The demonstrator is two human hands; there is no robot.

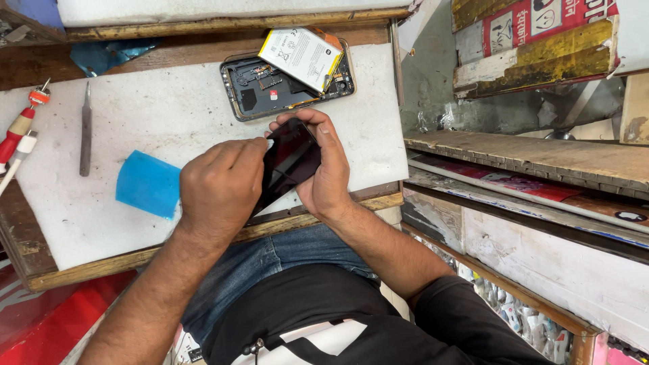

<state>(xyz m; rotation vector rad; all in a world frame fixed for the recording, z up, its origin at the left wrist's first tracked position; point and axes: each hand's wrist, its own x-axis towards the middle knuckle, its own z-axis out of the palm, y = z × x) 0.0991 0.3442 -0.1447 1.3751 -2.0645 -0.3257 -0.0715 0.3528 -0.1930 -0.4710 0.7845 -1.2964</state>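
Note:
A black glossy phone panel (291,162) is held over the near edge of the white foam mat (169,115). My right hand (328,176) grips its right side, with fingers curled over the top edge. My left hand (223,186) pinches at its upper left edge with thumb and fingertips. Beyond the hands an opened phone body (260,91) lies on the mat, showing its inner boards. A white and yellow battery (301,57) rests tilted across that body.
A blue plastic card (147,184) lies on the mat to the left. Grey tweezers (85,138) and a red-handled screwdriver (20,128) lie farther left. The mat sits on a wooden bench (101,267). Worn wooden shelves (541,159) stand on the right.

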